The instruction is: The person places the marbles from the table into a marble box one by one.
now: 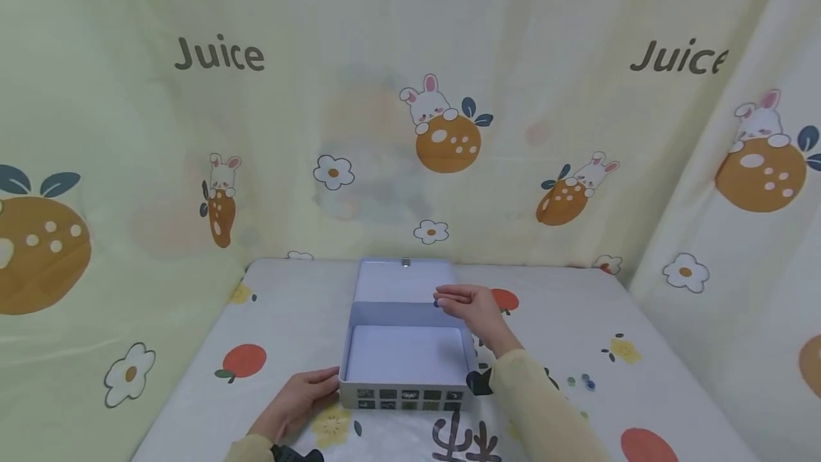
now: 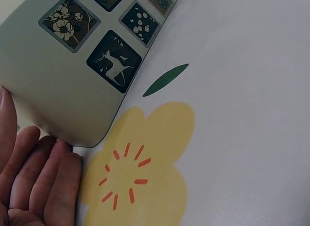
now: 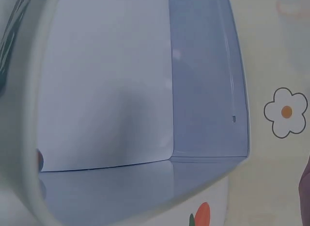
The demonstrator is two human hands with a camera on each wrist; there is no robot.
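An open, pale tin box (image 1: pixel 410 355) stands in the middle of the table, its hinged lid (image 1: pixel 404 282) tipped back. My left hand (image 1: pixel 301 398) rests against the box's left side with extended fingers; in the left wrist view its fingers (image 2: pixel 41 175) lie by the box's corner. Above the back right of the box, my right hand (image 1: pixel 474 311) pinches a small dark blue marble (image 1: pixel 437 303), mostly hidden by the fingertips. Inside the box, close to the near wall, a small round thing (image 3: pixel 40 160) is partly visible in the right wrist view.
Several blue and green marbles (image 1: pixel 589 382) lie on the printed tablecloth (image 1: pixel 282 305) to the right, beyond the right forearm. Small pictures decorate the box's front. A curtain (image 1: pixel 359 127) with fruit and rabbit prints hangs behind the table and along both sides.
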